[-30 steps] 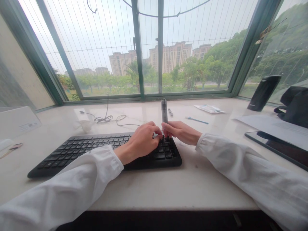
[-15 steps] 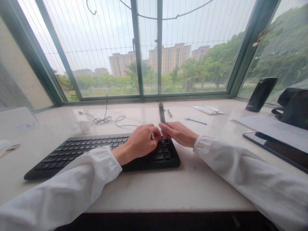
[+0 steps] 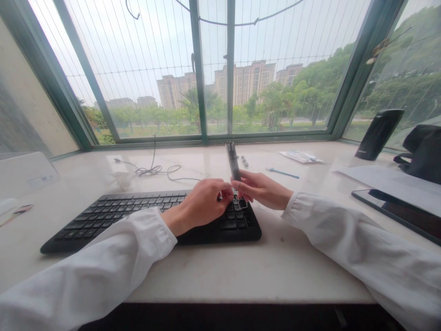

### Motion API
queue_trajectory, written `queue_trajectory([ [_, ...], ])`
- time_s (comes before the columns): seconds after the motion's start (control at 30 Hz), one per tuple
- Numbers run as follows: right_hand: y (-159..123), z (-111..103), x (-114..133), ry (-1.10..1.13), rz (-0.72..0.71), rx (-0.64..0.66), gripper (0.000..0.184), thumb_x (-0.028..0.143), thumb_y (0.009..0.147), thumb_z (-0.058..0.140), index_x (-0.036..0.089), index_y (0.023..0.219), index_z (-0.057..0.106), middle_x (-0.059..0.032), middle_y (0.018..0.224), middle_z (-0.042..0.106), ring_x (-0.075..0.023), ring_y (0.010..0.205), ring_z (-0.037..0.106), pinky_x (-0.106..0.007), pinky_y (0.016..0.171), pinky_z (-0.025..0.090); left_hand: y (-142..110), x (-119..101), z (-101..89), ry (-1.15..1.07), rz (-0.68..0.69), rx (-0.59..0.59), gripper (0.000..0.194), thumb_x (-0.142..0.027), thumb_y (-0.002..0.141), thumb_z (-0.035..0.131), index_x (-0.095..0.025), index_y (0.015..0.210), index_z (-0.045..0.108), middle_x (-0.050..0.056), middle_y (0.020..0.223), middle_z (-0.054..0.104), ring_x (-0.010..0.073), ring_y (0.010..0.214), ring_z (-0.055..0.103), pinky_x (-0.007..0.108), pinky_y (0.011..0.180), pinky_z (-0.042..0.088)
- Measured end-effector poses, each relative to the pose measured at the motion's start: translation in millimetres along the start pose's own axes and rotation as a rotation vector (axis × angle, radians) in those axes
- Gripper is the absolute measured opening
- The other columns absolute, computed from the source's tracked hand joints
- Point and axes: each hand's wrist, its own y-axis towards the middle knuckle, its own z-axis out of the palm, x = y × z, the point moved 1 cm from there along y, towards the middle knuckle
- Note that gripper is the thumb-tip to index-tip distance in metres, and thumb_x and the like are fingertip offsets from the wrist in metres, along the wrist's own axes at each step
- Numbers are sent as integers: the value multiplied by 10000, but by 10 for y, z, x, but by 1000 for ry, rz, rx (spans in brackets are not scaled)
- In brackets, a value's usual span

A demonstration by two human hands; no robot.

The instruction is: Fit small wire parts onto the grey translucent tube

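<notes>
A black keyboard (image 3: 117, 216) lies on the white windowsill counter, its right end under my hands. My right hand (image 3: 263, 189) grips a slim dark keycap puller (image 3: 233, 163), held upright and tilted slightly left. The puller's thin wire loop (image 3: 243, 203) hangs over the number pad, around or above a key; I cannot tell which. My left hand (image 3: 210, 200) is closed in a pinch over the number pad, close beside the right fingertips. Whatever lies between its fingers is hidden. Small grey pieces, like keycaps (image 3: 244, 161), rest behind the right hand.
A cable (image 3: 151, 170) lies coiled behind the keyboard, near crumpled white tissue (image 3: 122, 179). To the right are a blue stick (image 3: 284, 173), a plastic packet (image 3: 301, 157), paper (image 3: 389, 179), a phone (image 3: 399, 211), a black cylinder (image 3: 379, 135) and a black bag (image 3: 422, 149). A white box (image 3: 27, 171) stands left.
The puller's top has tipped a little to the left. My right hand has shifted slightly right, and its wire loop shows more clearly. The left hand keeps its pinch.
</notes>
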Motion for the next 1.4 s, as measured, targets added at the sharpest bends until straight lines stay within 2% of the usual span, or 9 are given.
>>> queue_trajectory([
  [0.17,0,4,-25,158,-61,4,409,562,905,525,163,953,601,-27,815,612,-138,708,550,-254,621,463,-15,2,-13,15,36,11,144,-165,862,544,-199,837,682,4,791,669,141,715,601,255,680,448],
  [0.3,-9,39,-26,305,-56,-3,382,533,883,585,163,980,595,-25,816,616,-133,704,566,-267,657,481,-66,-29,-78,7,49,67,133,-269,901,549,-200,929,659,40,920,662,188,896,610,316,848,463],
  [0.43,-26,75,-38,348,-64,-26,349,509,882,602,173,975,589,-31,838,642,-153,754,621,-300,730,518,-123,-66,-142,-47,48,203,508,-621,843,576,-194,1117,583,94,1115,594,242,1046,565,373,946,448],
  [0.53,-27,101,-50,338,-44,-76,349,517,863,622,183,961,597,-24,831,647,-158,760,644,-299,729,543,-141,-62,-134,-34,78,263,732,-744,719,620,-188,1185,528,97,1107,589,263,1025,576,389,931,454],
  [0.77,11,155,-69,393,72,-166,386,557,823,641,190,909,559,-10,794,601,-153,771,627,-257,634,569,-139,-32,-85,67,101,260,794,-782,684,612,-172,1183,508,107,1102,596,291,1013,590,410,927,453],
  [1.0,4,72,-110,224,-136,-69,304,475,852,648,182,924,610,-35,831,656,-159,778,625,-270,677,564,-140,-31,-85,82,133,258,791,-776,709,597,-170,1207,493,108,1116,588,285,1036,583,391,937,449],
  [1.1,-15,31,-103,123,-146,-67,317,480,831,669,181,921,615,-41,838,657,-164,766,624,-236,591,542,-143,-23,-79,87,133,250,747,-782,703,595,-175,1130,507,95,1057,592,278,989,593,387,898,463],
  [1.2,-37,22,-76,45,-149,-60,324,468,812,692,184,942,607,-41,867,651,-165,788,625,-223,581,552,-145,-23,-78,71,124,239,715,-779,690,613,-186,1073,502,77,1015,591,266,941,598,377,850,473],
  [1.4,-60,72,-56,-13,-198,-129,271,432,852,649,183,940,586,-35,854,633,-146,752,616,-206,553,577,-135,-42,-95,38,128,240,774,-796,677,606,-190,1146,497,94,1088,597,294,1018,593,401,906,448],
])
